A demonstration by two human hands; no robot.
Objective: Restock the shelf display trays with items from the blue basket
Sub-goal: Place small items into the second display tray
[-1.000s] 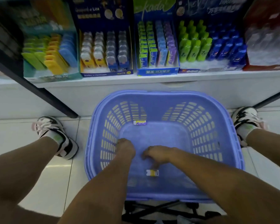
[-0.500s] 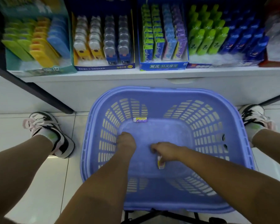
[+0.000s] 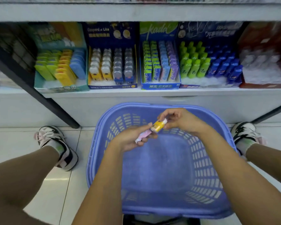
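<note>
While the left hand [image 3: 130, 141] curls round a small pink packet [image 3: 142, 136], a yellow item [image 3: 157, 126] with a white end touches that packet just to its right, pinched at its far end by the right hand [image 3: 181, 120]. Below both hands sits the blue basket [image 3: 161, 168]; beyond them, display trays [image 3: 113, 86] stand filled on the shelf [image 3: 152, 93].

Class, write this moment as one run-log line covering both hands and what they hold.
left hand: holds pink packet | right hand: pinches yellow packet | position: over blue basket | status: neither shelved yet
</note>
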